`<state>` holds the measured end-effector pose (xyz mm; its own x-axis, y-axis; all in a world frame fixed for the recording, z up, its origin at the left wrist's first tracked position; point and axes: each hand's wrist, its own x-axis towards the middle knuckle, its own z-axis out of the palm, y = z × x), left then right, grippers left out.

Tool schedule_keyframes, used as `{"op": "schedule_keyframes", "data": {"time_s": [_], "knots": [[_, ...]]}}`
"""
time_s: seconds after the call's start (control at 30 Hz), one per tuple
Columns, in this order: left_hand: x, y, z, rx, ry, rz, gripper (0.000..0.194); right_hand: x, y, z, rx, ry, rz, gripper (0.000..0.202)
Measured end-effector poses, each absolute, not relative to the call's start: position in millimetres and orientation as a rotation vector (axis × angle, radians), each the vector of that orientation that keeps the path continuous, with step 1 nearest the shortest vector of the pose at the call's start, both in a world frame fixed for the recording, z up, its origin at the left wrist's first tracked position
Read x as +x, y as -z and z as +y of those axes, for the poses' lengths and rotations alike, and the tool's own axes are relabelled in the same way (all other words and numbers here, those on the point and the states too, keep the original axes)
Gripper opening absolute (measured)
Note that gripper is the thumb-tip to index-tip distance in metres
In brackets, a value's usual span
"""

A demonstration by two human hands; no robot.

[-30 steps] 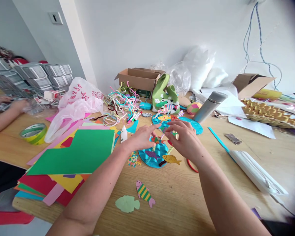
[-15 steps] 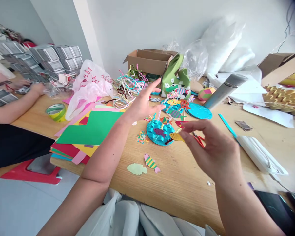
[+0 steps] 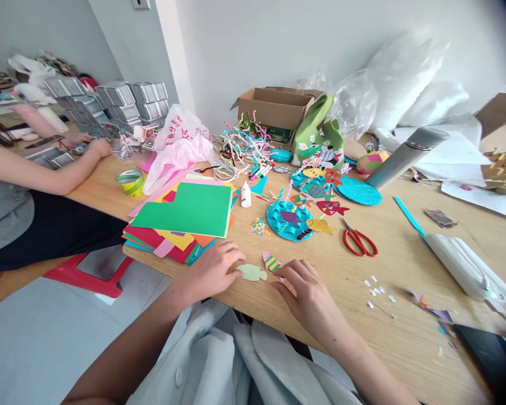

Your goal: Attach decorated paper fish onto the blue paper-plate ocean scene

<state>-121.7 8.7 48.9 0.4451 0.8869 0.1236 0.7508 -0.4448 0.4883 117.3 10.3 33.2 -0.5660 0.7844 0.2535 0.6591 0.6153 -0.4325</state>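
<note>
A pale green paper fish (image 3: 253,273) lies flat on the table near its front edge. My left hand (image 3: 219,267) is at its left end, fingers bent, with a gap between thumb and forefinger. Just beyond lies a pink paper fish (image 3: 271,261) with green and yellow stripes. My right hand (image 3: 306,289) reaches to its tail, thumb and forefinger apart; the fingers partly cover the tail. Farther back, a blue disc with curled paper strips (image 3: 274,225) carries several paper fish on twisted stems, including a yellow fish (image 3: 319,226) at its right edge.
Red-handled scissors (image 3: 360,243) lie right of the disc. A white glue bottle (image 3: 245,195) stands behind stacked coloured paper (image 3: 185,208). White scraps (image 3: 377,291), a power strip (image 3: 468,267) and a silver flask (image 3: 405,157) are rightward. A co-worker's arm (image 3: 76,171) rests at left.
Both hands have come down and back from over the blue disc to the two loose fish. The yellow fish, earlier at my right fingertips, now stands free at the disc. The view has shifted leftward.
</note>
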Motion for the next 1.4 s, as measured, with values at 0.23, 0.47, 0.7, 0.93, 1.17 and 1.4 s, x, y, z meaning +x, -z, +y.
{"op": "schedule_keyframes", "data": {"time_s": [0.23,0.47,0.7,0.93,1.17,1.4], "knots": [[-119.1,-21.7,-19.1,2.371,-0.616,1.444,0.023,100.7,-19.9,9.3,-0.869,0.136,-2.7,0.014],[-118.2,-9.0,-20.0,2.32,-0.714,1.472,0.024,92.7,-14.8,13.6,-0.693,0.339,-2.765,0.013],[-121.0,-3.7,-19.3,2.232,-0.823,1.452,0.024,89.5,-12.2,16.7,-0.593,0.378,-2.745,0.021],[-124.5,-2.9,-17.0,2.098,-1.093,1.406,0.029,89.0,-31.0,18.3,-0.817,-0.134,-2.495,0.018],[-119.6,-20.7,-6.0,1.768,-1.252,1.37,0.008,88.7,-53.4,21.6,-1.243,-1.186,-1.995,0.027],[-113.6,-27.4,-3.3,1.49,-1.194,1.23,0.015,88.0,-54.6,24.6,-1.222,-1.508,-1.798,0.037]]}}
